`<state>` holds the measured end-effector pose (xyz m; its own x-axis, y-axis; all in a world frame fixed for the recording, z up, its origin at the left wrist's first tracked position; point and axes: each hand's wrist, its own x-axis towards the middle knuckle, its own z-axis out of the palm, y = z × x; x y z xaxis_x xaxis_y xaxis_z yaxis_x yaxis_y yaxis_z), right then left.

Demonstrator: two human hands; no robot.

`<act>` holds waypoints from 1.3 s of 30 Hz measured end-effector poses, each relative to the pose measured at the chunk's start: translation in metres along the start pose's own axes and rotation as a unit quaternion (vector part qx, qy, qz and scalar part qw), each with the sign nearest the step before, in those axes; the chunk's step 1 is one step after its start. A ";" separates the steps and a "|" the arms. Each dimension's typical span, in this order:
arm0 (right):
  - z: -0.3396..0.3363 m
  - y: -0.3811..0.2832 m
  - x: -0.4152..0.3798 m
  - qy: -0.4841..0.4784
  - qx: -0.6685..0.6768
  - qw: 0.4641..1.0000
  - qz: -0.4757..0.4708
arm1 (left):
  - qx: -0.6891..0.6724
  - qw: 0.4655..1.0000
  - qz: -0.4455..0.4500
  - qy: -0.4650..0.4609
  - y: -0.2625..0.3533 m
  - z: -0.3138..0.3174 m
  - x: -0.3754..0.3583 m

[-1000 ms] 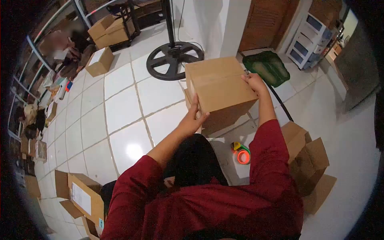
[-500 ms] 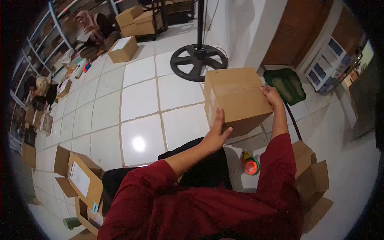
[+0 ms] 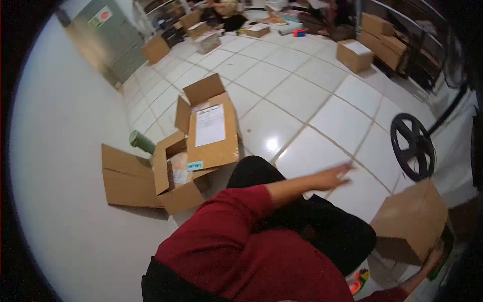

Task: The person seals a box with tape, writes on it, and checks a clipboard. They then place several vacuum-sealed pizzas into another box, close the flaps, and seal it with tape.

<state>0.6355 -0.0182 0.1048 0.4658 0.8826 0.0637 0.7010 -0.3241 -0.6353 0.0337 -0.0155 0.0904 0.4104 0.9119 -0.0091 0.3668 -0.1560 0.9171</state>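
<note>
Head view — carton [image 3: 408,217] to my right, right hand [image 3: 434,254] nearer

The carton is at the lower right over the tiled floor [image 3: 324,146], just beside my dark trouser leg [image 3: 322,224]. My right hand is at its outer side, low down and seemingly touching; the fingers are partly hidden, so I cannot tell how far they curl or whether they grip. My left hand [image 3: 329,179] is stretched out, blurred, fingers spread with nothing visible in them. From there the carton lies to the right and lower in view, well apart. It looks blocky — I cannot make out a long axis — and its upper corner points towards the black spoked base [image 3: 414,143].
</note>
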 end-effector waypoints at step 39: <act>0.225 -0.294 -0.289 -0.331 0.259 0.870 -0.257 | 0.098 0.628 -0.585 0.504 -0.140 -0.206 -0.254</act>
<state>0.1737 -0.1011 0.1001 -0.3697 0.9244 0.0938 0.3074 0.2170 -0.9265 -0.2942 -0.1468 0.0460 -0.9358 0.2087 -0.2842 0.0618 0.8906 0.4505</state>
